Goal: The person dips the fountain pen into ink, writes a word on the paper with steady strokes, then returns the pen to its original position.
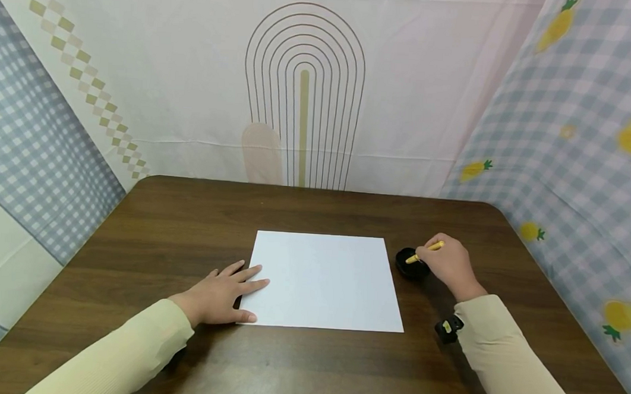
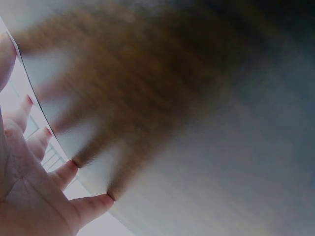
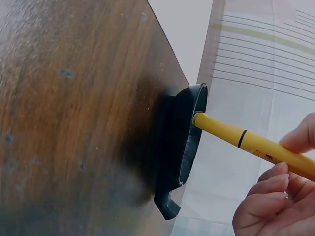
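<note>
Looks across a brown table (image 1: 296,368) to white cloth (image 1: 183,65) with nested arches (image 1: 304,101) — closed in left and right by checked blue cloth (image 1: 578,193).

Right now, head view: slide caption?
Left hand touches white paper; right hand holds yellow pen-like stick at black dish.

The table (image 1: 296,368) looks like glossy wood; the paper (image 1: 324,284), smooth and matt; the pen (image 3: 261,148) and dish (image 3: 172,142), smooth plastic.

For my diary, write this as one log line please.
left hand: touching white paper | right hand: holding yellow pen | pen end: at black dish
</note>
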Demonstrator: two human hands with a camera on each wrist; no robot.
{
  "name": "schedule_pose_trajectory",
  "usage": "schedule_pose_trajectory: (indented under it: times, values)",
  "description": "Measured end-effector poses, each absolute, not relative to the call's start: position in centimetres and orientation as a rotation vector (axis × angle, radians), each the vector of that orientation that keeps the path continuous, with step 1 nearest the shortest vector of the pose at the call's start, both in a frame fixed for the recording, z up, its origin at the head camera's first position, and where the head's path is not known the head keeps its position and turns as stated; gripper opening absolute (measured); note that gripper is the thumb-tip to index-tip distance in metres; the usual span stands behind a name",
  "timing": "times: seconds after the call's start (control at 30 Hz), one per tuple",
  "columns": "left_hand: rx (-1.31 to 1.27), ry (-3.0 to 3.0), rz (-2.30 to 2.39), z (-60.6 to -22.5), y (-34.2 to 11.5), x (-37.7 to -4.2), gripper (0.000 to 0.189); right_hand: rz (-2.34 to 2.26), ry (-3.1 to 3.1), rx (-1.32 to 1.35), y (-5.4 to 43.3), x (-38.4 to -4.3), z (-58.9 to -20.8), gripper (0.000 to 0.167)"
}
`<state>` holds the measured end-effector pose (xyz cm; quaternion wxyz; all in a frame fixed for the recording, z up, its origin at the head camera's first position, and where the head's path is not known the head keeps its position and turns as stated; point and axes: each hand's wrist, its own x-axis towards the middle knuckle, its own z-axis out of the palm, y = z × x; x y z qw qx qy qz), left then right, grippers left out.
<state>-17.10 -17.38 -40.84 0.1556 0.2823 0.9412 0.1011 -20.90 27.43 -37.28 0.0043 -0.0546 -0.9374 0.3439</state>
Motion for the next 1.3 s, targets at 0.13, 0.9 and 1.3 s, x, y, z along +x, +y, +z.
schedule_pose_trajectory:
  times: [0.13, 0.9, 1.3]
  values:
    - [0.810, 2.695, 0.288, -40.92, -17.35, -17.22, 0.073, 1.079, -2.934, -0.174, 27.18, -20.96, -37.21, 0.023]
    - [0.801, 2.690, 0.281, -40.74, -17.33, -17.16, 0.074, 1.128, -2.990, -0.139, 27.23, -21.13, -37.08, 0.023]
    - [0.819, 2.685, 0.302, -40.81, -17.47, -17.11, 0.074, 1.204, -2.955, -0.175, 27.66, -20.80, -37.21, 0.026]
